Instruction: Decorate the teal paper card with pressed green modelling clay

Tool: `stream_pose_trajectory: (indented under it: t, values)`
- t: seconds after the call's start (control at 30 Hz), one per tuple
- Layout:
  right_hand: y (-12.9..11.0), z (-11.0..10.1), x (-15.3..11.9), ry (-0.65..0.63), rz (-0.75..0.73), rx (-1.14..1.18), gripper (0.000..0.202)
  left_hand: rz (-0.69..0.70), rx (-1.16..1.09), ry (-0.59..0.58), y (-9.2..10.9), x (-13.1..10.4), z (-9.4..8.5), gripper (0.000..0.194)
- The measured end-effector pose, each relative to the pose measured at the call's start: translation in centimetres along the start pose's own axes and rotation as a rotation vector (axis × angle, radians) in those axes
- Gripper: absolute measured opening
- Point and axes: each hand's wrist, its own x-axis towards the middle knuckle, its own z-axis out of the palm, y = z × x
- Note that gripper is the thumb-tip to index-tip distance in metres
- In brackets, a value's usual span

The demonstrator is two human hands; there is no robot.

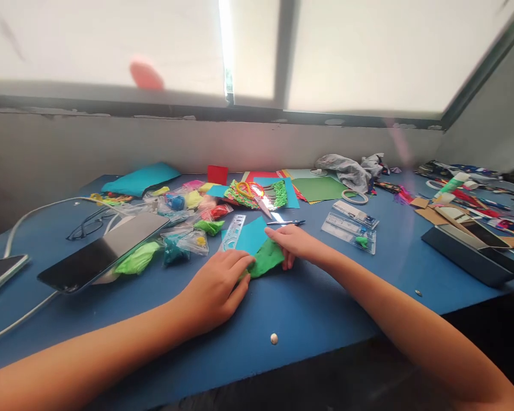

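Observation:
A thin, flattened piece of green modelling clay [266,260] lies between my two hands at the middle of the table, over the near part of a blue paper [253,233]. With bent fingers, my left hand [223,285] grips its left edge; the fingertips are partly hidden. My right hand [294,244] pinches the upper right edge between thumb and fingers. Just beyond my left hand a clear stencil ruler [233,231] lies on the blue paper. A dark pen [286,222] rests past my right hand, with scissors [252,195] behind it.
Bagged coloured clay [184,245] and a propped phone [105,251] stand at left, near a white cable [15,228]. To the right are clear plastic rulers [349,231], a tape ring [354,197] and a dark box [466,254]. A small white lump [274,338] lies near the front edge.

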Motion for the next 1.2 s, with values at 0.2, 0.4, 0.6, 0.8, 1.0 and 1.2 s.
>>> stream_pose_trajectory:
  t: [0.2, 0.4, 0.6, 0.8, 1.0, 1.2]
  values:
    - [-0.2, -0.4, -0.3, 0.003, -0.03, -0.092, 0.047, 0.065, 0.0, 0.033, -0.4, 0.0, 0.0, 0.037]
    - [0.4, -0.5, 0.0, -0.025, -0.077, -0.095, 0.039, 0.035, -0.016, -0.013, -0.4, -0.2, -0.1, 0.036]
    - [0.6, -0.7, 0.0, -0.043, -0.06, -0.089, 0.042, 0.039, -0.005, -0.032, -0.4, -0.3, -0.1, 0.033]
    - [0.4, -1.0, -0.1, -0.12, -0.117, -0.039, 0.053, 0.025, -0.011, -0.064, -0.3, -0.2, -0.2, 0.033]
    - [0.7, -1.1, 0.2, -0.129, -0.134, 0.04, 0.059, 0.027, -0.005, -0.061, -0.2, -0.2, -0.3, 0.031]
    - [0.9, -1.2, 0.1, -0.137, -0.195, -0.01, 0.053, 0.033, -0.003, -0.065, -0.2, -0.1, -0.3, 0.032]
